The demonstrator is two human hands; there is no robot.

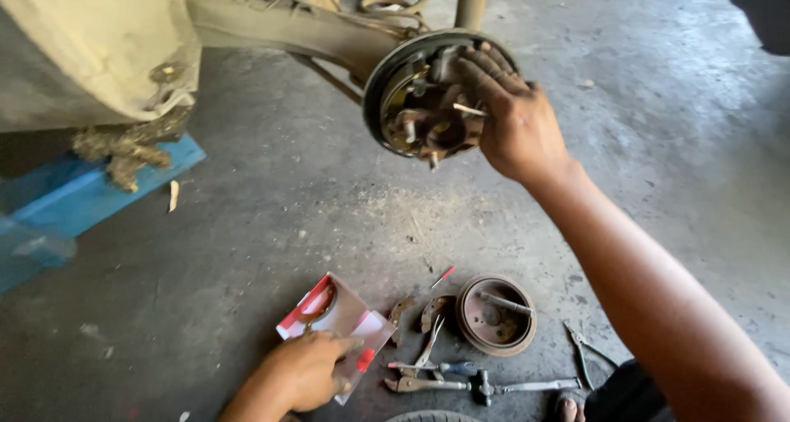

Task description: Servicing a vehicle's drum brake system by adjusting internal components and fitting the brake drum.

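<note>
The right hand (pixel 514 121) lays spread fingers on the brake assembly (pixel 424 101), grip loose. The left hand (pixel 306 371) presses the red-and-white box (pixel 333 319) on the floor (pixel 271 216); tools (pixel 461 381) just beside, open concrete beyond.

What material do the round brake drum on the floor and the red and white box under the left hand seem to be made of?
Brake drum: probably cast iron or steel, with a dull, rusty brown surface and thick walls. Box: apparently thin cardboard with a glossy red and white print; its flaps are folded open, and the left hand rests on it.
</note>
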